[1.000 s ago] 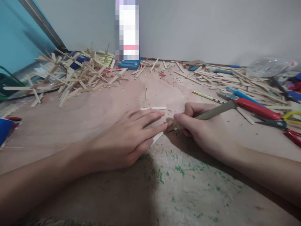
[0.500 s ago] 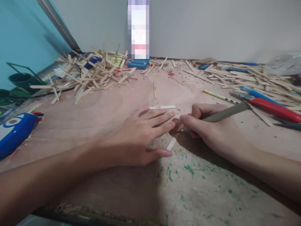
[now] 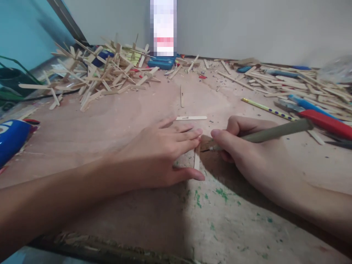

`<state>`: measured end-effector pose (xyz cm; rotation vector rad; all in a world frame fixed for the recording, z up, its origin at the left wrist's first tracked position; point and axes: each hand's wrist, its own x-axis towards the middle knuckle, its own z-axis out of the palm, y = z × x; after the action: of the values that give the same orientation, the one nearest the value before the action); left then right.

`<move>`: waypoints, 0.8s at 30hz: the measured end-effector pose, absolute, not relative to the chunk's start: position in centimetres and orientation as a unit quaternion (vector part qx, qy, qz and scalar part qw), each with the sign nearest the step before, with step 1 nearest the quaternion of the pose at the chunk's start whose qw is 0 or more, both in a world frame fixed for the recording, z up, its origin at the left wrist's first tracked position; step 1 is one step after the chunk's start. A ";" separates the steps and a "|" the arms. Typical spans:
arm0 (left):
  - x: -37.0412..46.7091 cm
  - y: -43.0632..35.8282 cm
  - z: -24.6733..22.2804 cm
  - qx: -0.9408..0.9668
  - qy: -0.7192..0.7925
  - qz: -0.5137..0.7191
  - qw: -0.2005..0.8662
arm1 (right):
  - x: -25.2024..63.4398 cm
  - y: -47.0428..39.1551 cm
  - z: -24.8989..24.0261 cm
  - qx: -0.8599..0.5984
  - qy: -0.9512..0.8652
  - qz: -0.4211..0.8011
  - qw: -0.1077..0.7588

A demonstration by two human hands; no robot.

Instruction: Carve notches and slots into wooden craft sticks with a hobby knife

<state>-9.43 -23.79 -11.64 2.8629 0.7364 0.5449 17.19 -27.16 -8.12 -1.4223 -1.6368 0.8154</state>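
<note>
While the left hand [image 3: 167,154] lies spread, its grip unclosed, fingers over the wooden stick [image 3: 196,162] on the bench [image 3: 118,110], that stick has swung from slanting to nearly straight ahead, so its side now faces the dark tip of the pen-like tool [image 3: 277,131] grasped in the right hand [image 3: 253,159].

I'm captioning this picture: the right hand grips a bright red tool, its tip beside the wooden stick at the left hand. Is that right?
The colour is wrong: the head view shows the right hand gripping a grey-green tool, its tip beside the wooden stick at the left hand.
</note>
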 end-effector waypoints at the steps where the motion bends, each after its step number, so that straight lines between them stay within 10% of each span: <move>1: -9.3 -23.9 -11.7 0.949 0.246 0.187 0.060 | 17.1 -27.2 -8.2 -0.562 -0.648 0.324 0.400; 24: -9.3 -24.0 -12.1 0.945 0.268 0.179 0.059 | 17.0 -26.9 -8.4 -0.568 -0.650 0.328 0.384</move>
<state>-9.28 -23.97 -12.08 2.8612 0.8112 0.5413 17.03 -26.89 -8.38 -1.4480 -1.6569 0.8366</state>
